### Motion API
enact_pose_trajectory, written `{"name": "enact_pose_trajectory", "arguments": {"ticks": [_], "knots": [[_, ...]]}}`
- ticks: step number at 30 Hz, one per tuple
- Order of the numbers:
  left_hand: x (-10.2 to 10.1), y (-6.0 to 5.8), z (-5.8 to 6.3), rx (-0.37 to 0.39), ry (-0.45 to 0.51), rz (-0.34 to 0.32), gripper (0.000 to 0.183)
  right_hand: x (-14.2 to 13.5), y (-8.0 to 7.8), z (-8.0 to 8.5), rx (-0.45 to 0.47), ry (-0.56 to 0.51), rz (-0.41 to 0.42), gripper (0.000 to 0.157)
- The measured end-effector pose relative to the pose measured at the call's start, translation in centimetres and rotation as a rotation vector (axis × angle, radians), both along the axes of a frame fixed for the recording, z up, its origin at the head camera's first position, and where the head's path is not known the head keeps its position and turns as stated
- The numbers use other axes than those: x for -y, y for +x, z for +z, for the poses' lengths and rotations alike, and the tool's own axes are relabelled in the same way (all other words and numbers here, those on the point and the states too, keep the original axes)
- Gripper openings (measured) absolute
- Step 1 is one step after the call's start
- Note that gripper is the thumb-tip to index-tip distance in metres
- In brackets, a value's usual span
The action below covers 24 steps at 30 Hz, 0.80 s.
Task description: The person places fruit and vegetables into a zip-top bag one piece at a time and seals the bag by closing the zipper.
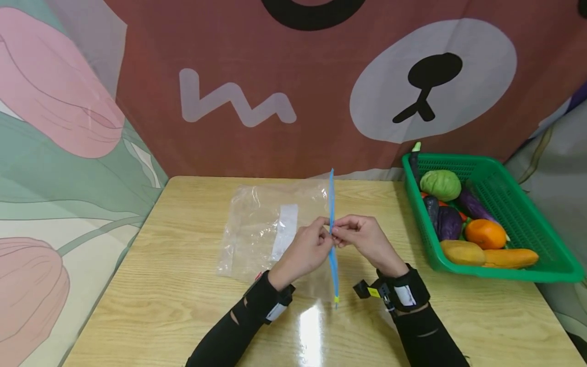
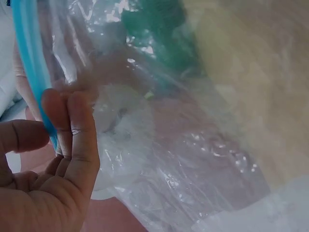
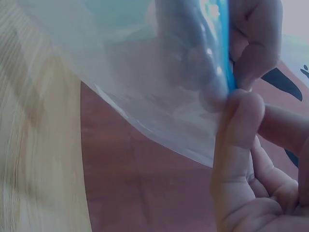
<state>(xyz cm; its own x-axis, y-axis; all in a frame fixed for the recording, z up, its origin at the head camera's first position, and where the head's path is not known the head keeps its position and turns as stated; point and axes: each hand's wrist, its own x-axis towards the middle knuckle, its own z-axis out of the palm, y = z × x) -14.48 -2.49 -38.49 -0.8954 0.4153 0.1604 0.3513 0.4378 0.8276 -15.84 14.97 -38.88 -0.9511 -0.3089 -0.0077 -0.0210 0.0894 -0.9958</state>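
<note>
A clear plastic zipper bag (image 1: 257,224) with a blue zip strip (image 1: 332,199) spreads over the left middle of the table, its strip side raised toward me. My left hand (image 1: 308,248) pinches the bag's edge at the strip, around its middle. Opposite it, my right hand (image 1: 367,237) pinches the same strip with thumb and fingers, its fingertips close to the left ones. In the left wrist view the left fingers (image 2: 82,125) lie against the clear film beside the blue strip. A white label (image 1: 285,229) shows on the bag, and a small yellow slider (image 1: 337,299) sits at the strip's near end.
A green basket (image 1: 550,229) stands at the table's right side, holding a cabbage (image 1: 441,184), eggplants (image 1: 449,223), an orange (image 1: 485,233) and other produce. The wooden table (image 1: 151,285) meets a printed cloth (image 1: 257,148) at its back edge.
</note>
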Motion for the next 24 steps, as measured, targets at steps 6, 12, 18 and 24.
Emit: {"name": "enact_pose_trajectory", "arguments": {"ticks": [6,12,18,24], "knots": [[0.26,-0.04,-0.05,-0.008,-0.001,-0.066,0.015,0.00,0.04,-0.06,-0.018,0.028,0.008,0.026],[0.18,0.00,-0.30,0.018,0.000,-0.071,0.016,-0.12,0.17,-0.18,-0.020,0.050,0.035,0.021],[-0.44,0.11,-0.83,-0.148,-0.067,0.083,0.017,0.20,0.29,-0.09,-0.045,0.121,-0.004,0.006],[-0.05,-0.03,-0.44,-0.306,-0.104,0.211,0.025,0.31,0.29,0.03,-0.146,0.232,-0.120,0.005]]}}
